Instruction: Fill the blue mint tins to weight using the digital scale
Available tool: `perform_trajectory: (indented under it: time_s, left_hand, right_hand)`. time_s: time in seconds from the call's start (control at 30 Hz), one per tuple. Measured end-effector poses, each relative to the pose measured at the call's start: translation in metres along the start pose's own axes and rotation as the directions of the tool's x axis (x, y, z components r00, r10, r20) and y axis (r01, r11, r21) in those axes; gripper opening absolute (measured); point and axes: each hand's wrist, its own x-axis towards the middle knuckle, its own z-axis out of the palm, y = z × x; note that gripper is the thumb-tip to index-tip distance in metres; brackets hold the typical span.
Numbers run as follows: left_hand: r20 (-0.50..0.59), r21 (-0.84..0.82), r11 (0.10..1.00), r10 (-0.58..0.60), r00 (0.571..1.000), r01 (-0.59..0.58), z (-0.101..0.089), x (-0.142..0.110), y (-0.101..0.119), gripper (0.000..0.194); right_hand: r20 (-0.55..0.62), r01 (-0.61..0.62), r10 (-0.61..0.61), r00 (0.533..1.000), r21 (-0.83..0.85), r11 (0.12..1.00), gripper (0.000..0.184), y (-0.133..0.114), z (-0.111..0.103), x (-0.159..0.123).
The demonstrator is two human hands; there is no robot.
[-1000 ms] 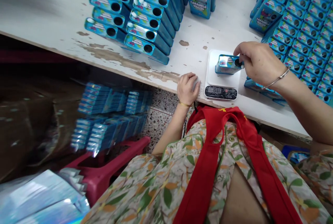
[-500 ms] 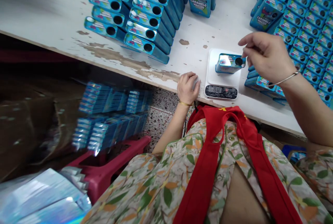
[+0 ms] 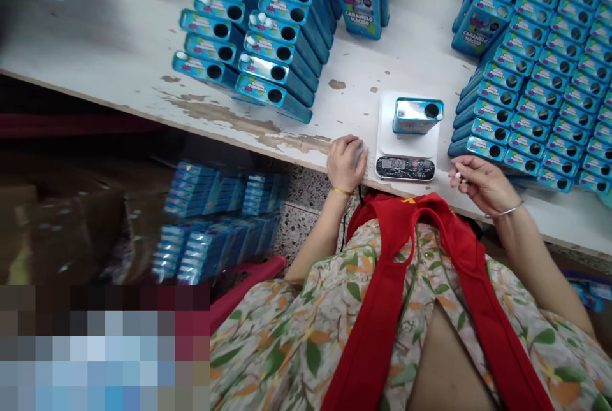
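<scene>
Looks like a box (image 3: 415,123) is being weighed on the scale (image 3: 406,146), left of the right grip (image 3: 480,183), white pellets (image 3: 459,176) pinched there, so tiny tweaks seem called for.

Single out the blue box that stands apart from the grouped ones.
The box on the white scale; the other tabletop boxes stand close together in groups.

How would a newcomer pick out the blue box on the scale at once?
On the white table, find the white scale with a black display panel. The blue box stands on it, dark round hole facing up. Unlike the boxes packed in rows, it stands alone.
</scene>
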Motion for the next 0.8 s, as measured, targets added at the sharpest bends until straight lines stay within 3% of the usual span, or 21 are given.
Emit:
perform_trajectory:
  time_s: [0.13,0.23,0.33,0.43,0.53,0.63,0.8]
  left_hand:
    - [-0.043,-0.043,0.999,0.015,0.999,-0.017,-0.015,0.013,0.016,0.040]
    - [0.003,-0.061,0.983,0.174,0.985,-0.173,-0.032,0.042,0.053,0.049]
    - [0.146,-0.113,0.924,0.379,0.914,-0.365,-0.038,0.077,0.093,0.056]
    - [0.234,-0.155,0.876,0.482,0.845,-0.457,-0.033,0.100,0.112,0.056]
    - [0.217,-0.131,0.865,0.501,0.838,-0.484,-0.033,0.104,0.104,0.054]
    - [0.110,-0.100,0.874,0.485,0.867,-0.476,-0.044,0.097,0.084,0.059]
    - [-0.131,-0.128,0.944,0.289,0.948,-0.305,-0.063,0.085,0.053,0.049]
  right_hand:
    - [-0.020,-0.014,0.016,1.000,0.087,0.996,0.032,0.036,-0.003,0.002]
    - [-0.003,-0.064,0.065,0.998,0.113,0.991,0.030,0.052,-0.002,0.002]
    - [-0.005,-0.070,0.072,0.997,0.143,0.987,0.034,0.061,-0.005,0.003]
    - [0.000,-0.052,0.053,0.999,0.167,0.985,0.037,0.066,-0.009,0.003]
    - [-0.002,-0.047,0.048,0.999,0.162,0.986,0.042,0.070,-0.014,0.002]
    - [-0.018,-0.052,0.055,0.998,0.160,0.986,0.048,0.074,-0.017,0.003]
    - [-0.059,-0.018,0.027,0.998,0.153,0.988,0.049,0.081,-0.022,0.009]
